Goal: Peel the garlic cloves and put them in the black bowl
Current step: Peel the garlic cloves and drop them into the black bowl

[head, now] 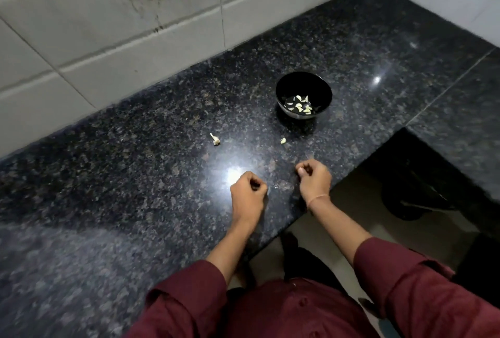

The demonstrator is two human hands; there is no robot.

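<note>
The black bowl (286, 85) stands on the dark granite counter (135, 175), toward the back right, with several peeled garlic cloves (299, 106) in its bottom. One small garlic piece (283, 140) lies on the counter just in front of the bowl. A garlic stem scrap (215, 139) lies further left. My left hand (248, 188) and my right hand (314, 178) rest near the counter's front edge, well short of the bowl. Both have their fingers curled in, and I see nothing held in either.
A grey tiled wall (135, 39) runs behind the counter. To the right the counter's edge steps back at a cut-out (411, 175), with the floor and a dark object below. My maroon sleeves (405, 278) fill the bottom of the view.
</note>
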